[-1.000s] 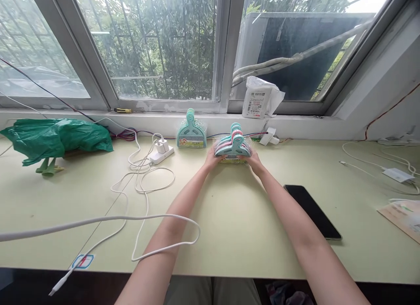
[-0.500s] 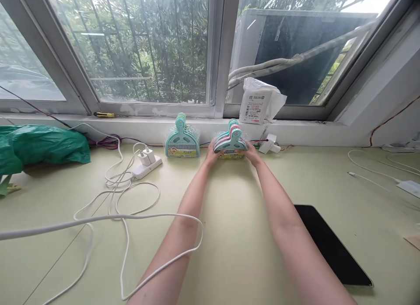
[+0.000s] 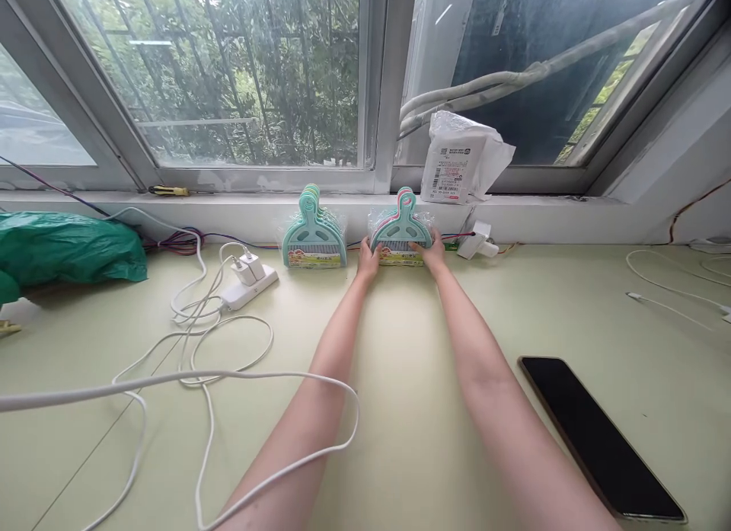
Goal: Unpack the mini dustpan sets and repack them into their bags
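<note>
A stack of small dustpan-and-brush sets [image 3: 401,230], mint green with a pink one among them, stands upright in clear wrapping against the wall below the window. My left hand [image 3: 368,260] grips its left side, and my right hand [image 3: 431,253] grips its right side, thumbs on the front. Both hands are closed on the stack; the fingers behind it are hidden. To the left, apart from my hands, another wrapped stack of mint green dustpan-and-brush sets [image 3: 314,232] stands upright. Each stack shows a yellow label along its bottom.
White cables and a power strip [image 3: 250,289] lie on the left of the table [image 3: 394,409]. A green plastic bag [image 3: 74,245] is at far left, a black phone [image 3: 599,436] at right. A white package [image 3: 462,159] and a screwdriver [image 3: 168,190] rest on the sill; a white plug [image 3: 478,241] sits beside my right hand.
The stack in my hands has gone from leaning towards me to standing upright, in line with the other stack. The camera view has shifted slightly.
</note>
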`<state>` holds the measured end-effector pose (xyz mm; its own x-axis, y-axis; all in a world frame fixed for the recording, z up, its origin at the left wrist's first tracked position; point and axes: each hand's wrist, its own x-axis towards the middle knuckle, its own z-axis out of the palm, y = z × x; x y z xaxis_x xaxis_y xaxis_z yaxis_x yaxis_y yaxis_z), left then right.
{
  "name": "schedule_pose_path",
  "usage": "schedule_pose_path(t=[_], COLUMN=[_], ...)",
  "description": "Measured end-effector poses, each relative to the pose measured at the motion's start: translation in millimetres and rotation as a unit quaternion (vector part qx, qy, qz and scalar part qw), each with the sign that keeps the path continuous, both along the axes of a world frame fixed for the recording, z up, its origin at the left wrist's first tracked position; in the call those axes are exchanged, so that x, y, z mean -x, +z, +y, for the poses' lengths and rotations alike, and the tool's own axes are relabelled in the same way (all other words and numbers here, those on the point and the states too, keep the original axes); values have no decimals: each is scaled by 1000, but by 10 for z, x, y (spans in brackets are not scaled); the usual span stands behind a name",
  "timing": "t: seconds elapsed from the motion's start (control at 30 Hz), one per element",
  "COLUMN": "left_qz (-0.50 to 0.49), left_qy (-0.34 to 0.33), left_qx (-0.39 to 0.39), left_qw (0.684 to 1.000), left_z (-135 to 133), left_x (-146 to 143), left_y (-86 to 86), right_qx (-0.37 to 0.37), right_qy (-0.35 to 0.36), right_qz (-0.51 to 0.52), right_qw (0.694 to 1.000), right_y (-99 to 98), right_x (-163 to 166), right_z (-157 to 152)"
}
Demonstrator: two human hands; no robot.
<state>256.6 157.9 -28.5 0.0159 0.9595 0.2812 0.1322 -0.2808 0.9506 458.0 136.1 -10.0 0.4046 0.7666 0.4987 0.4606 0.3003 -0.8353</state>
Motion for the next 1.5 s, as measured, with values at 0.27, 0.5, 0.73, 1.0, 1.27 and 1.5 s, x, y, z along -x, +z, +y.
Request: schedule_pose_path(t=[0.27, 0.5, 0.73, 1.0, 1.27, 1.5], left_qz=[-10, 17, -5, -61, -99, -110], left_qy=[26, 60, 22, 39, 72, 84], left_qx=[-67, -86, 24, 84, 89, 96], left_qw=[997, 994, 999, 994, 989, 986], left_z=[-216, -644, -1354, -2014, -2072, -2035], left_x=[53, 253, 571, 1131, 1131, 1087], left_y=[16, 69, 72, 45, 54, 82], right_qx=[8, -71, -52, 48, 88, 101], right_qy=[-102, -239, -69, 94, 62, -87], right_qz=[1, -79, -211, -101, -81, -18], right_qw=[995, 965, 974, 989, 991, 991], right_y=[-105, -22, -28, -243, -146, -133], right_x=[296, 557, 887, 1708, 2398, 2446], right_z=[-254, -730, -1076, -1026, -647, -450])
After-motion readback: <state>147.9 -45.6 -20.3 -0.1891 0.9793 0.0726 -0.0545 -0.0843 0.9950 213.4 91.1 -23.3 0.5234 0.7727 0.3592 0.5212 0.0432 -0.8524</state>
